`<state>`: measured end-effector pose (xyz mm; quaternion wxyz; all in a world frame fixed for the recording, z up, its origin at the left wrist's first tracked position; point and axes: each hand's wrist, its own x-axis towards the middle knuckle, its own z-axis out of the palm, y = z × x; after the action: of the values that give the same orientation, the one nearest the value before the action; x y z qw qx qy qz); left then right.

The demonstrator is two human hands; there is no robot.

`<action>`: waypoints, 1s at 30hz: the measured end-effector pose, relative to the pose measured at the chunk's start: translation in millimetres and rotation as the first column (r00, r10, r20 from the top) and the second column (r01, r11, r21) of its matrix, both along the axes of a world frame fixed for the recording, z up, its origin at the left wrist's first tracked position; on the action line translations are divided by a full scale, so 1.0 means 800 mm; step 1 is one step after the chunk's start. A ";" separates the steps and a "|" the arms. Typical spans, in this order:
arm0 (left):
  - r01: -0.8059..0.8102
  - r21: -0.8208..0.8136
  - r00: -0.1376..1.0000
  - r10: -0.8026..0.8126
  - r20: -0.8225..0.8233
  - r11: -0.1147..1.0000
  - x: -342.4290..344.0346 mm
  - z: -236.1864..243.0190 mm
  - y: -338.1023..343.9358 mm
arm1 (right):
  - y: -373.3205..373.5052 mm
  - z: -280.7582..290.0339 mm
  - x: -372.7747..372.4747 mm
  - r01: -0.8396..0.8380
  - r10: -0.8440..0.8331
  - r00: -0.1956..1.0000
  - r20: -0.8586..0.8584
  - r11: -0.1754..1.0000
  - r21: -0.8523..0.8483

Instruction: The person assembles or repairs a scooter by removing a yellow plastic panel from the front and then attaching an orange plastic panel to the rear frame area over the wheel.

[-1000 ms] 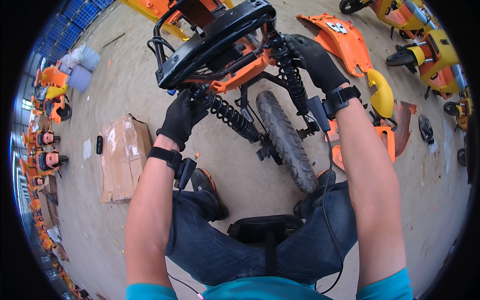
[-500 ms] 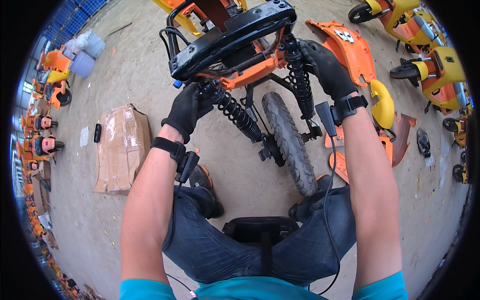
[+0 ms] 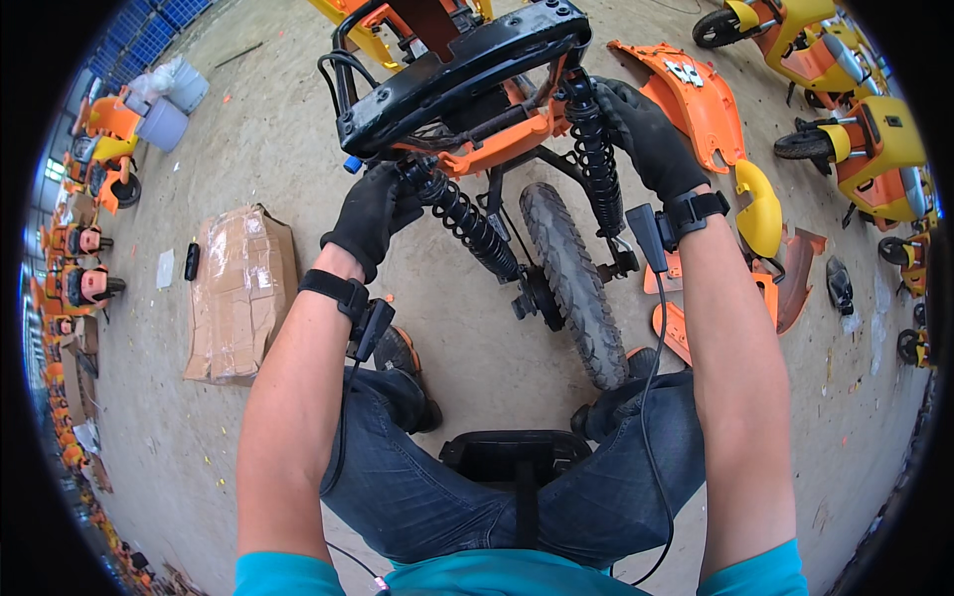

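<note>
In front of me stands a part-stripped scooter with a black metal frame (image 3: 462,74) and orange body panel (image 3: 497,149). Two black coil-spring shock absorbers slope down beside its knobby wheel (image 3: 576,288). My left hand (image 3: 368,214), in a black glove, is closed at the upper end of the left shock absorber (image 3: 472,230); its fingertips are partly hidden. Also gloved, my right hand (image 3: 651,139) has its fingers bent around the top of the right shock absorber (image 3: 596,159), with some fingers behind it. The left shock's lower end sits beside the wheel hub.
A taped cardboard box (image 3: 243,293) lies on the concrete floor to the left. Orange panels (image 3: 701,104) and a yellow fender (image 3: 758,211) lie to the right. Yellow scooters (image 3: 874,154) stand farther right. A black tray-like object (image 3: 515,455) is between my legs.
Both hands stay at the tops of the shock absorbers, with almost no movement. The view has shifted very slightly.
</note>
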<state>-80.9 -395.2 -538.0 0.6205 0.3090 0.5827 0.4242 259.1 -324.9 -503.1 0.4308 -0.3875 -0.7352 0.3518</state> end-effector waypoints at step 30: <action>0.042 0.093 0.974 -0.062 0.218 0.995 -0.003 0.001 -0.004 | 0.007 -0.014 0.001 0.095 -0.172 0.964 -0.202 0.936 -0.340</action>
<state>-83.7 -398.2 -537.3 0.6782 0.3021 0.4826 0.4647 259.8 -319.4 -514.1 0.4653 -0.4598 -0.5839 0.4808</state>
